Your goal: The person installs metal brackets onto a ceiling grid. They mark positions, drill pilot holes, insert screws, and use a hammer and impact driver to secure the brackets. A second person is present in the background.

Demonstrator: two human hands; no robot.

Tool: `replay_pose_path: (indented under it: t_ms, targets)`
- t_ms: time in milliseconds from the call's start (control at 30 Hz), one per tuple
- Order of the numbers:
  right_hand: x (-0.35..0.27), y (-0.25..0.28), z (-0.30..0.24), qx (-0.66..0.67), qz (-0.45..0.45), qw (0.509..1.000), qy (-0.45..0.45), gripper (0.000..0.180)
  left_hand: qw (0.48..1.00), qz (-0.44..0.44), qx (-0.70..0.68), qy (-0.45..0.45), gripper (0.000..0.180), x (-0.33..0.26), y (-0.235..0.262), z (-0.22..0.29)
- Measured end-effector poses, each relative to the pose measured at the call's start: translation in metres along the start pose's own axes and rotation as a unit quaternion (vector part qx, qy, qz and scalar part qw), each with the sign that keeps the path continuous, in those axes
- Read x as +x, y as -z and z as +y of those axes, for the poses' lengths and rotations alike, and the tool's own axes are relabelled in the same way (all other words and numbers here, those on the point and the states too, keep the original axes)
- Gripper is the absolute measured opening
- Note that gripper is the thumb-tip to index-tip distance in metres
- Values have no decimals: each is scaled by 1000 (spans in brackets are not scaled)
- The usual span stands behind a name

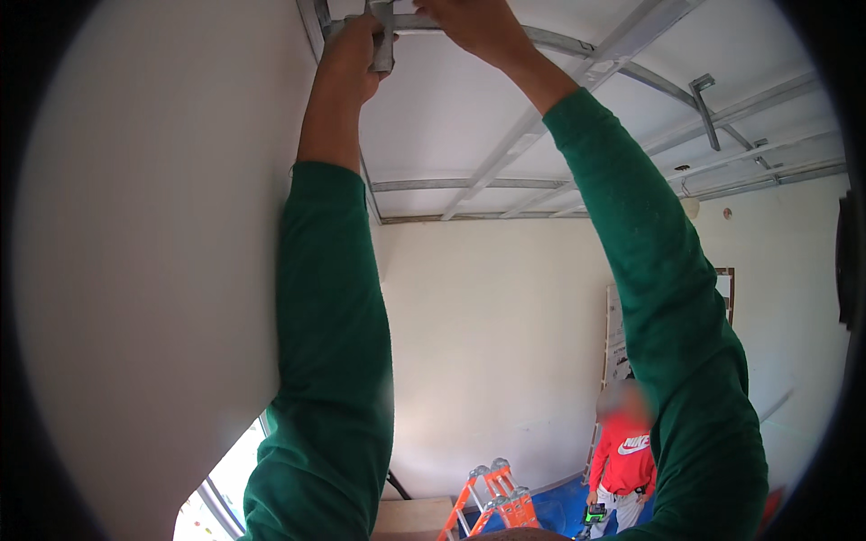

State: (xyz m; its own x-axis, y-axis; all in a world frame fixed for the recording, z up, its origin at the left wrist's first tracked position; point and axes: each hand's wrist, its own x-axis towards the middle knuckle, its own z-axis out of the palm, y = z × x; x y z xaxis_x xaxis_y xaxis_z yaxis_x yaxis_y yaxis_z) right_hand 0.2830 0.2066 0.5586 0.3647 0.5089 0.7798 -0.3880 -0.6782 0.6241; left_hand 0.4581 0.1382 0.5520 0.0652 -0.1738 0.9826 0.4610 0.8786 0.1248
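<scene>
The left hand is closed around a short grey metal piece, which stands roughly upright in its grip, its lower end poking out just below the fingers. The right hand is raised to the right of it, its fingertips cut by the upper edge of view; how far it is open, and whether it holds anything, I cannot tell. A gap separates the two hands, and the metal piece lies to the left of the right hand.

Close behind both runs a metal rail of the ceiling frame, with white ceiling panels above. The left side is tight: the near wall rises just beside the left forearm. To the right there is open room below the frame, where a bent metal bracket hangs well apart from the right hand.

Farther out stands the pale far wall. Down below are an orange ladder, a blue floor covering and a person in a red top with a green-and-black tool.
</scene>
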Motion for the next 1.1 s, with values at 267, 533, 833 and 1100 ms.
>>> replay_pose_path:
  t_ms: [267, 533, 833, 1100]
  targets:
    - [30, -6, 26, 19, -77, 997, -11, 32, 998, 19, -53, 19, 17, 0, -1, 0]
    - [30, -4, 25, 25, -67, 992, -100, 47, 999, -1, -50, 11, 21, 2, 3, -2]
    - [27, -9, 22, 21, -48, 992, -116, 48, 998, -3, -66, 11, 24, -1, 1, 0]
    - [33, -6, 19, -15, -59, 991, -117, 45, 998, -9, -57, 28, 21, 0, 1, 3]
